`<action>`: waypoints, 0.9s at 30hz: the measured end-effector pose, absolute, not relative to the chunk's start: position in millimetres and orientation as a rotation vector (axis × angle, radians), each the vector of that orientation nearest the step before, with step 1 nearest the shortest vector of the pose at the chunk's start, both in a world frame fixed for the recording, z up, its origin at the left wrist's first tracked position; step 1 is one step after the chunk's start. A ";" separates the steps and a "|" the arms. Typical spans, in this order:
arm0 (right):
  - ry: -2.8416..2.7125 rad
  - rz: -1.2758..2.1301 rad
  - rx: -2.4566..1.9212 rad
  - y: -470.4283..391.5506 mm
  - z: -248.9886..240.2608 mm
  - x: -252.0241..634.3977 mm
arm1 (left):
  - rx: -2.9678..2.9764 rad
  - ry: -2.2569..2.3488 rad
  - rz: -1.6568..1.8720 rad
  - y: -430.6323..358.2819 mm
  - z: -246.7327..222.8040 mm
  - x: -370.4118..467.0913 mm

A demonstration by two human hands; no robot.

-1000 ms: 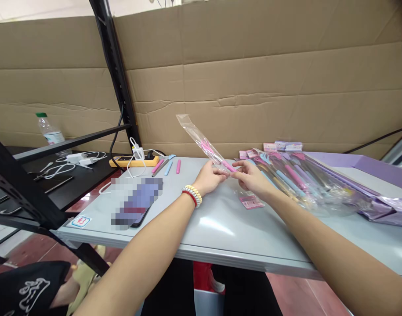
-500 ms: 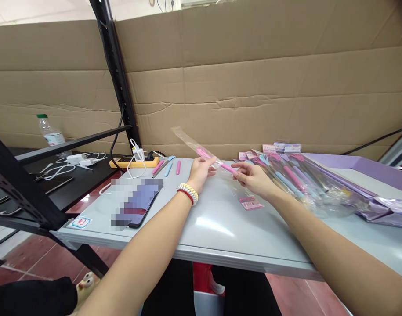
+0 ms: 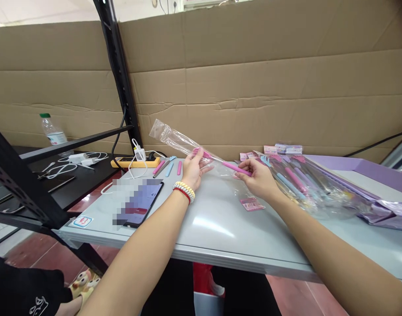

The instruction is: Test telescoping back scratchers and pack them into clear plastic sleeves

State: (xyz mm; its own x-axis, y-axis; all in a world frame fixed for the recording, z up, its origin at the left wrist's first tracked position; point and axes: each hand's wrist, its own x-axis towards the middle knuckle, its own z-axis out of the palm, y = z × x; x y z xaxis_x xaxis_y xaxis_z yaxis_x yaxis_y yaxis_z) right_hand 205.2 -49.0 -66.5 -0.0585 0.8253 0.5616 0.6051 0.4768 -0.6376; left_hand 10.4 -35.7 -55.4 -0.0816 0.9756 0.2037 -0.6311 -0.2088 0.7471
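A pink-handled stick [image 3: 233, 166] is held above the table, slanting down to the right. My right hand [image 3: 255, 176] pinches its handle near the lower end. Around its pink head, my left hand [image 3: 193, 169] is closed, together with a clear plastic sleeve [image 3: 174, 137] that stretches up to the left. Exactly how far the sleeve covers the stick is hard to tell. Below my right hand, a pink card [image 3: 252, 204] in clear film lies on the grey table [image 3: 204, 237].
Packaged coloured sticks [image 3: 296, 180] lie at the right beside a purple box [image 3: 378, 173]. A phone [image 3: 141, 204], loose handles [image 3: 179, 168] and a yellow power strip [image 3: 135, 163] are at the left. Behind stands a cardboard wall. A person's feet show at lower left.
The stick's metal shaft now shows between my hands, which are slightly farther apart. My left hand has shifted left and the sleeve reaches farther up left. The person at lower left has moved.
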 end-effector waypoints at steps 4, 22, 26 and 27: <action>-1.770 0.224 -1.230 -49.4 -64.3 206.9 | 0.721 0.574 1.609 -37.4 -51.4 7.6; -1.996 0.629 -1.372 -41.7 -58.3 223.9 | 0.623 0.752 1.930 -27.5 -49.4 -4.5; -1.905 0.674 -1.339 -40.8 -61.0 224.0 | 0.566 0.726 2.012 -26.9 -46.4 -12.7; -1.872 0.686 -1.323 -41.1 -61.2 223.1 | 0.548 0.728 2.024 -26.7 -45.8 -14.6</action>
State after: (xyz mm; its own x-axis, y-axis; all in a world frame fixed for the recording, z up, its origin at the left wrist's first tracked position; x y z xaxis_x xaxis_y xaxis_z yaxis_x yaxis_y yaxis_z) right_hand 223.1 -41.1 -61.2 -0.2026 0.9447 0.2580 0.5541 0.3278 -0.7652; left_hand -14.6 -26.7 -45.8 -0.5066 0.8564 0.0999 -0.5967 -0.4318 0.6764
